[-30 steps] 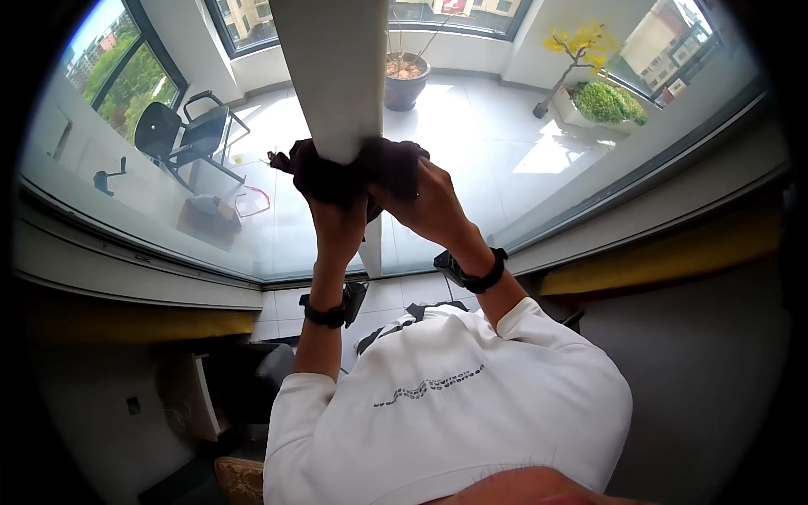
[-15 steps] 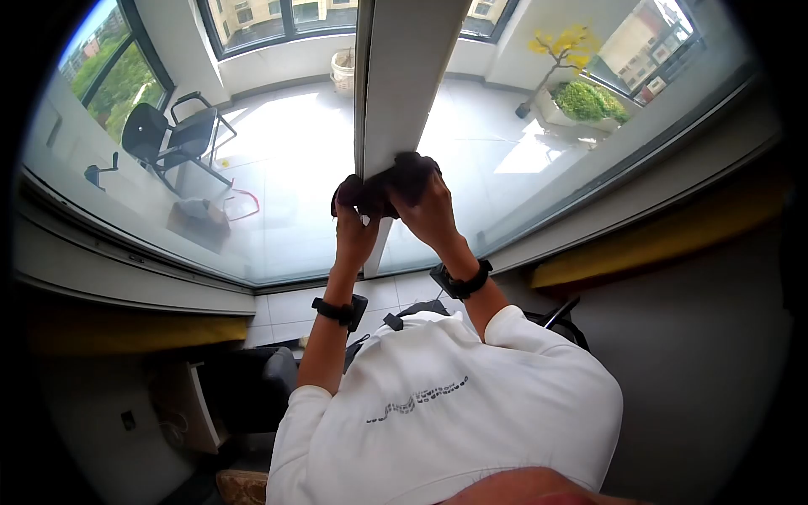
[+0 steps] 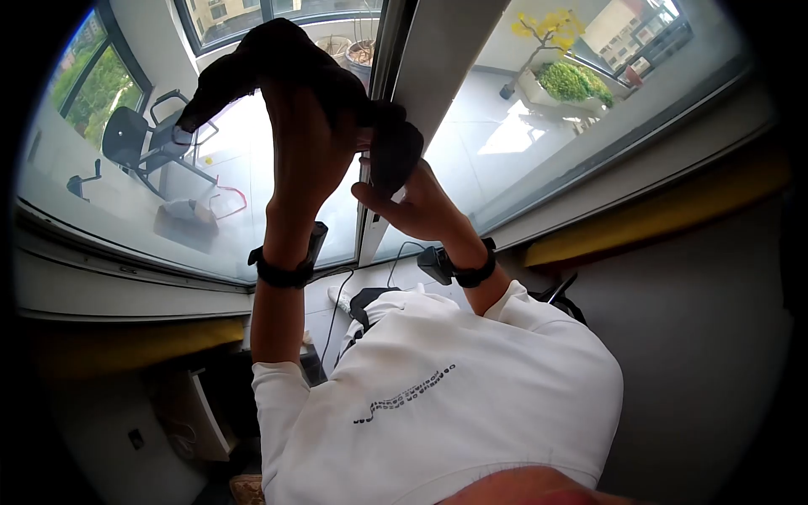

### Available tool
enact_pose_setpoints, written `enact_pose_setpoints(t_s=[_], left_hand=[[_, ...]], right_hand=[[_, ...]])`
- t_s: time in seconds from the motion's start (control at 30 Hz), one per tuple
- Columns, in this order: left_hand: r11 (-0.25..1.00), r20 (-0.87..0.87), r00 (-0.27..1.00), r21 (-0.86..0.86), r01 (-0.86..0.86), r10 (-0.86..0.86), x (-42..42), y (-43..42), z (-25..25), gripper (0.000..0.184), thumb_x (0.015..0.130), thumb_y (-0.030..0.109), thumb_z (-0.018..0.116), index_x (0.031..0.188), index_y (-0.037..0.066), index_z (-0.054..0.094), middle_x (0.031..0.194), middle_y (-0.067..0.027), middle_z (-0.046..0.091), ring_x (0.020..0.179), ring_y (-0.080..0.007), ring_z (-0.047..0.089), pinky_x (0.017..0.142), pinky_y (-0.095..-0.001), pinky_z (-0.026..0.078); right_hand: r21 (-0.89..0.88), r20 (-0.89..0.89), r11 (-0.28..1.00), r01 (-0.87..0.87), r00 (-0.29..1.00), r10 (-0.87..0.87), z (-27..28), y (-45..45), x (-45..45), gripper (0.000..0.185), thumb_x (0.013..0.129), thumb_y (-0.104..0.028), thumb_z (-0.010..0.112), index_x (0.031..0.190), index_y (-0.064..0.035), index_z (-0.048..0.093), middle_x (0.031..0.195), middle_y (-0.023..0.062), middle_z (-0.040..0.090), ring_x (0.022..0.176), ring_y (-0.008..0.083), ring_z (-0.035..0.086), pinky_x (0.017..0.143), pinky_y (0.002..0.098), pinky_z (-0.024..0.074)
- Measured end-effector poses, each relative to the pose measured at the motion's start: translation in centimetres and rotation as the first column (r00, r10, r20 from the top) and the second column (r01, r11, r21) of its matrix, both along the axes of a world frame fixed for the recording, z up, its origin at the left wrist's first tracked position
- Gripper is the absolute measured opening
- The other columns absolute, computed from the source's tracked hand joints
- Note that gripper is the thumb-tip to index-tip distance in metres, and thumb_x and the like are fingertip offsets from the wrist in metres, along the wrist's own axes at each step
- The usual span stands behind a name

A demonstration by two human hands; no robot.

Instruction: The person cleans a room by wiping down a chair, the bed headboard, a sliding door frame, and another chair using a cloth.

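Note:
A dark cloth [image 3: 290, 55] is draped over my raised left hand [image 3: 305, 151], which grips it in front of the left glass pane. Its other end [image 3: 394, 156] hangs at my right hand [image 3: 425, 206], beside the window frame's upright post [image 3: 438, 67]. My right thumb sticks out to the left below the cloth, and the fingers behind are partly covered. The cloth stretches between both hands. Each wrist wears a black strap with a small device.
Beyond the glass are a black chair [image 3: 139, 139], a potted plant [image 3: 362, 55] and a yellow-leaved tree [image 3: 547, 34] by a green planter [image 3: 572, 82]. Below the frame lie yellow strips [image 3: 656, 206], and a thin dark cable [image 3: 332, 311] hangs near my body.
My left hand has moved up and left, closer to the camera, pulling the cloth along. My right hand stays near the post, slightly lower. Earlier both hands pressed the bunched cloth against the post.

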State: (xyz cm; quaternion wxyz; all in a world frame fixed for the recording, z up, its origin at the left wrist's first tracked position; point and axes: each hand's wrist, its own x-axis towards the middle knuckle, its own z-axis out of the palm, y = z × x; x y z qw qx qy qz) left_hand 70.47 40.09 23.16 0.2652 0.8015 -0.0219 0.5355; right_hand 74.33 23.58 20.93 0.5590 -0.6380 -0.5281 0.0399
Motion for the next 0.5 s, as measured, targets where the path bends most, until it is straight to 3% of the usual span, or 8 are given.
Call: enact_pose_setpoints(t_s=[0.13, 0.2, 0.3, 0.33, 0.37, 0.4, 0.47, 0.5], left_hand=[[0.991, -0.098, 0.987, 0.056, -0.122, 0.127, -2.3, 3.6, -0.7, 0.032, 0.087, 0.013, 0.067, 0.112, 0.000, 0.053, 0.106, -0.0213, 0.054, 0.098, -0.0404, 0.053, 0.091, -0.0487, 0.042], [0.977, -0.169, 0.962, 0.042, -0.211, 0.215, -4.7, 6.3, -3.3, 0.032, 0.086, 0.011, 0.068, 0.112, 0.000, 0.054, 0.105, -0.0189, 0.056, 0.097, -0.0381, 0.054, 0.091, -0.0461, 0.043], [0.887, -0.157, 0.908, -0.205, -0.414, 0.388, -7.2, 10.6, -8.7, 0.024, 0.086, 0.009, 0.063, 0.106, -0.004, 0.059, 0.105, -0.0168, 0.060, 0.099, -0.0321, 0.057, 0.095, -0.0415, 0.043], [0.857, -0.080, 0.901, -0.281, -0.431, 0.427, -7.6, 11.1, -9.1, 0.023, 0.085, 0.006, 0.058, 0.105, -0.005, 0.060, 0.104, -0.0169, 0.061, 0.097, -0.0302, 0.058, 0.096, -0.0406, 0.043], [0.814, -0.154, 0.926, -0.442, -0.377, 0.346, -8.3, 11.1, -7.9, 0.027, 0.077, 0.001, 0.052, 0.103, -0.007, 0.058, 0.101, -0.0156, 0.060, 0.092, -0.0276, 0.058, 0.092, -0.0388, 0.046], [0.790, -0.194, 0.928, -0.486, -0.373, 0.318, -8.9, 13.2, -9.0, 0.031, 0.070, -0.001, 0.046, 0.098, -0.009, 0.056, 0.097, -0.0130, 0.058, 0.086, -0.0251, 0.056, 0.086, -0.0354, 0.048], [0.732, 0.026, 0.940, -0.636, -0.246, 0.339, -8.2, 12.9, -7.9, 0.032, 0.066, 0.000, 0.043, 0.095, -0.009, 0.053, 0.095, -0.0121, 0.055, 0.082, -0.0230, 0.053, 0.081, -0.0329, 0.048], [0.737, -0.016, 0.896, -0.562, -0.375, 0.444, -7.3, 12.3, -7.5, 0.030, 0.067, 0.000, 0.043, 0.094, -0.009, 0.053, 0.094, -0.0122, 0.055, 0.082, -0.0229, 0.052, 0.082, -0.0334, 0.048]], right_hand=[[-0.538, -0.024, 0.808, -0.242, 0.962, 0.272, -1.8, 1.4, 1.0, 0.042, 0.091, -0.024, 0.071, 0.128, -0.0064, 0.059, 0.115, 0.0142, 0.065, 0.102, 0.0262, 0.065, 0.090, 0.0352, 0.0516], [-0.448, 0.069, 0.856, -0.258, 0.945, 0.321, -3.4, 1.4, 2.2, 0.037, 0.092, -0.025, 0.070, 0.124, -0.0072, 0.062, 0.102, 0.0126, 0.068, 0.090, 0.0272, 0.066, 0.082, 0.0349, 0.0521], [-0.612, 0.052, 0.784, -0.109, 0.983, 0.177, -1.0, -0.2, 2.5, 0.029, 0.092, -0.024, 0.068, 0.114, -0.0056, 0.063, 0.094, 0.0096, 0.069, 0.074, 0.0275, 0.066, 0.073, 0.0366, 0.0527], [-0.416, 0.088, 0.906, -0.075, 0.989, 0.122, -1.2, -0.6, 2.1, 0.021, 0.089, -0.018, 0.070, 0.107, -0.0062, 0.066, 0.088, 0.0067, 0.067, 0.071, 0.0244, 0.065, 0.070, 0.0353, 0.0522], [-0.095, 0.356, 0.990, 0.102, 0.932, -0.062, -1.1, -0.3, 2.4, 0.019, 0.087, -0.012, 0.069, 0.105, -0.0069, 0.067, 0.090, 0.0061, 0.066, 0.076, 0.0238, 0.064, 0.069, 0.0342, 0.0518], [0.262, 0.525, 0.946, 0.191, 0.794, -0.306, -0.8, -0.2, 2.4, 0.018, 0.086, -0.007, 0.068, 0.103, -0.0076, 0.068, 0.093, 0.0055, 0.064, 0.080, 0.0231, 0.064, 0.068, 0.0330, 0.0513], [0.552, 0.496, 0.719, 0.422, 0.528, -0.690, 0.7, -1.5, 2.3, 0.028, 0.082, -0.005, 0.066, 0.109, -0.0079, 0.066, 0.113, 0.0088, 0.058, 0.101, 0.0243, 0.057, 0.076, 0.0329, 0.0494], [0.604, 0.462, 0.648, 0.463, 0.460, -0.759, 0.8, -1.5, 3.0, 0.034, 0.081, -0.007, 0.066, 0.114, -0.0067, 0.063, 0.124, 0.0123, 0.051, 0.111, 0.0258, 0.051, 0.082, 0.0346, 0.0471]])
